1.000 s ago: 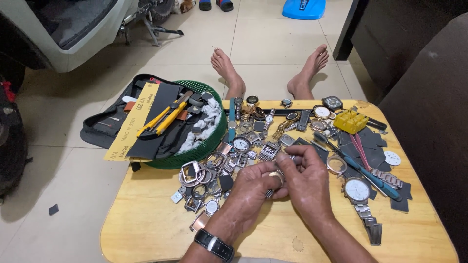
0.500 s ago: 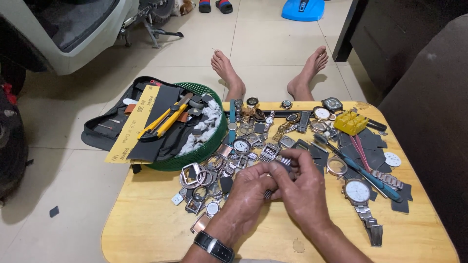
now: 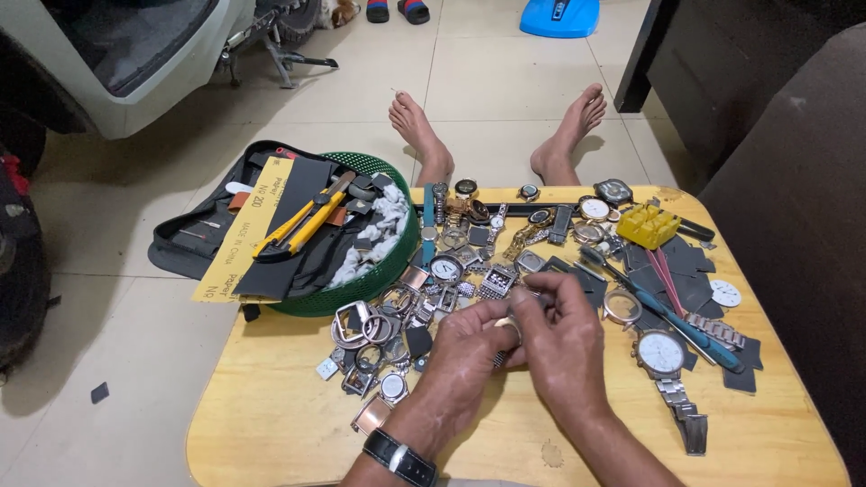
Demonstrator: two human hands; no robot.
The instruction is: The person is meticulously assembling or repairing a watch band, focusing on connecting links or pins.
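My left hand (image 3: 465,353) and my right hand (image 3: 561,335) meet over the middle of a low wooden table (image 3: 289,424). Between their fingertips they pinch a small metal watch part (image 3: 507,326), mostly hidden by the fingers. A black wristwatch (image 3: 400,456) sits on my left wrist. Just beyond the hands lies a heap of watch cases, dials and bracelet pieces (image 3: 451,271).
A green basket (image 3: 383,271) at the table's left holds yellow cutters, sandpaper and cloth. A steel watch (image 3: 663,356), a blue-handled screwdriver (image 3: 677,316), black pads and a yellow case holder (image 3: 648,225) lie at the right. My bare feet (image 3: 419,131) rest on the tiled floor beyond.
Both hands have stayed together over the table's middle, the fingers shifting slightly around the small part. Nothing else has moved.
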